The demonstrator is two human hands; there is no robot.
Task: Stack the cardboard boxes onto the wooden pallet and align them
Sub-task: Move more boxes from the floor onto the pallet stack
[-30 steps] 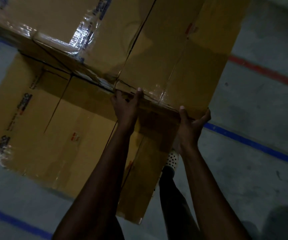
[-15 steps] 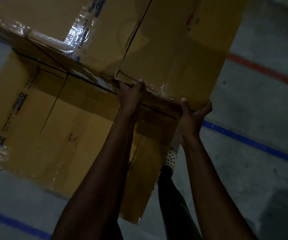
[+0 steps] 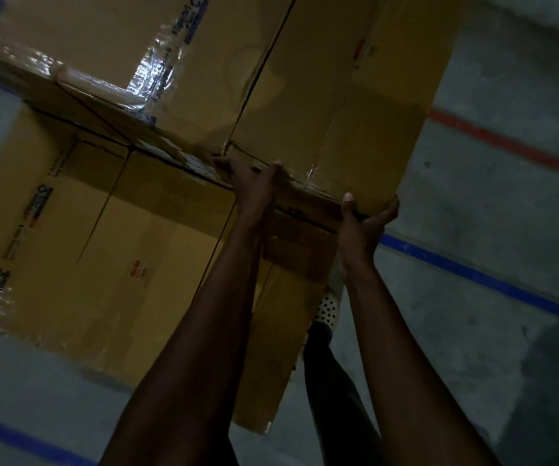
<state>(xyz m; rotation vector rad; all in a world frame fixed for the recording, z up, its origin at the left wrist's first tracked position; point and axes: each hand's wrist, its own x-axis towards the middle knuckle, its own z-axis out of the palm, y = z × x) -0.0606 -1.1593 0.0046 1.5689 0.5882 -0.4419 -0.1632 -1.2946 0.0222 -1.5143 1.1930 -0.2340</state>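
Here, gripping the top box (image 3: pixel 305 79) by its near lower edge: with the left hand (image 3: pixel 254 185) curled over mid-edge, with the right hand (image 3: pixel 362 227) clasping the corner, thumb up the face. Sitting over the lower box (image 3: pixel 120 264), jutting right above floor (image 3: pixel 506 203) and blue line (image 3: pixel 473 277)

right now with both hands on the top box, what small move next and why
Probably nudge the top box away from you: the left hand and right hand grip its near edge, which seems to overhang the box below.
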